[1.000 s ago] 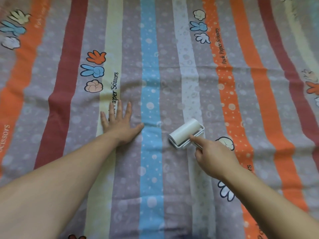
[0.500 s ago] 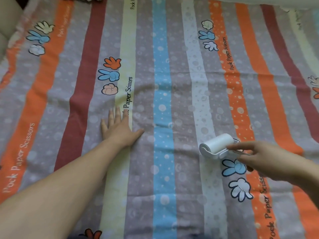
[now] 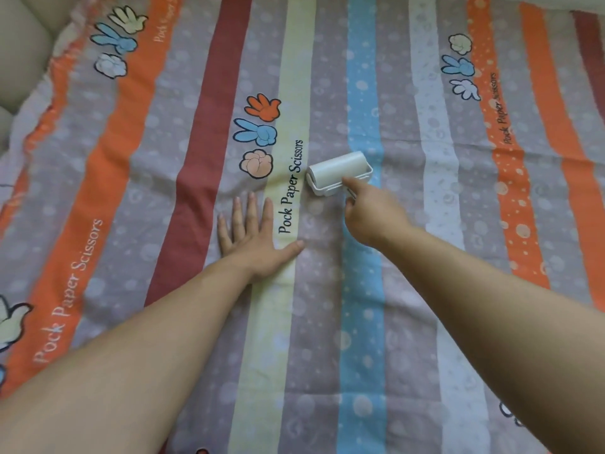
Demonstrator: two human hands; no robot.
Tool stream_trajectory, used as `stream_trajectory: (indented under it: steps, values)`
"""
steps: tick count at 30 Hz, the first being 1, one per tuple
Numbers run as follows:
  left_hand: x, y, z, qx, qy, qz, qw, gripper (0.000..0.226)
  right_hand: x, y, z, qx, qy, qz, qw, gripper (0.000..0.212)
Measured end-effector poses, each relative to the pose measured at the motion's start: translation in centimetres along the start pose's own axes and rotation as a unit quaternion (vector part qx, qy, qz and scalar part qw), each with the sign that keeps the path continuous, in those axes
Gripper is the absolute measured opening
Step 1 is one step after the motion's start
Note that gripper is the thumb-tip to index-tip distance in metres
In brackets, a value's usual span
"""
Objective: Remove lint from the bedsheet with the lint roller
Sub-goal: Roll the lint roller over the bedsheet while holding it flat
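A striped bedsheet (image 3: 425, 132) with printed cartoon hands and the words "Pock Paper Scissors" fills the view. A white lint roller (image 3: 339, 170) lies on it between the pale yellow stripe and the blue stripe. My right hand (image 3: 371, 213) grips the roller's handle from the near side, index finger stretched along its frame. My left hand (image 3: 253, 235) presses flat on the sheet, fingers straight and spread, just left of and nearer than the roller. The handle is mostly hidden under my right hand.
A beige padded headboard or cushion (image 3: 23, 50) borders the sheet at the top left. A pale edge of bedding (image 3: 556, 1) shows at the top right. The sheet has light wrinkles around my left hand.
My right hand has carried the roller from the right side, near the orange stripe, leftward and farther away to beside the yellow stripe. My left hand stays flat on the sheet.
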State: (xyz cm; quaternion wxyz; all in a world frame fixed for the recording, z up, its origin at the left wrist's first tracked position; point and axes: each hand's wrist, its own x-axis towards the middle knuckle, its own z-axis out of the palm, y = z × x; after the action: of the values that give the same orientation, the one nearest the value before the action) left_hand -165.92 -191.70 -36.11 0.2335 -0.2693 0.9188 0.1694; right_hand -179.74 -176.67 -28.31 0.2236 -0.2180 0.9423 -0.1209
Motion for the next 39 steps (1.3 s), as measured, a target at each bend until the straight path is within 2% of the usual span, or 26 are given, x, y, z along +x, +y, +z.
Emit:
stream_trajectory:
  steps: [4, 9, 14, 20, 26, 29, 31, 34, 37, 39]
  values:
    - [0.1, -0.1, 0.1, 0.0, -0.017, 0.001, 1.0, 0.103, -1.3, 0.9, 0.7, -0.051, 0.004, -0.014, 0.999, 0.043]
    - [0.0, 0.0, -0.1, -0.001, -0.019, 0.001, 1.0, 0.098, -7.1, 4.5, 0.7, -0.078, -0.031, 0.007, 0.996, 0.046]
    - [-0.5, 0.4, -0.2, 0.008, 0.002, -0.008, 1.0, 0.096, -12.8, 8.1, 0.4, -0.088, -0.059, 0.027, 0.994, 0.046]
    - [-2.3, -0.1, -0.6, 0.018, 0.024, 0.002, 1.0, 0.088, -15.6, 9.6, -1.2, -0.099, -0.091, 0.036, 0.99, 0.045]
    - [-3.3, -1.8, -1.2, 0.012, 0.039, 0.006, 0.999, 0.086, -17.0, 10.1, -3.4, -0.142, -0.162, 0.039, 0.976, 0.046]
    - [-3.1, -2.2, -1.7, 0.016, 0.039, -0.002, 0.999, 0.09, -16.1, 9.1, -6.5, -0.191, -0.231, 0.057, 0.952, 0.041]
    - [-2.6, -2.6, -2.3, 0.015, 0.039, -0.008, 0.999, 0.093, -15.0, 7.5, -9.1, -0.182, -0.244, 0.066, 0.95, 0.033]
    - [-1.4, -3.9, -3.1, 0.009, 0.04, -0.019, 0.999, 0.1, -12.3, 3.2, -10.7, -0.153, -0.185, 0.044, 0.97, 0.028]
    - [-0.4, -4.8, -3.3, 0.006, 0.032, -0.004, 0.999, 0.109, -7.4, -2.0, -7.2, -0.116, -0.055, -0.003, 0.992, 0.043]
    - [0.0, -5.2, -3.1, -0.005, 0.03, 0.008, 1.0, 0.112, -3.9, -5.0, -3.8, -0.033, -0.015, -0.01, 0.999, 0.048]
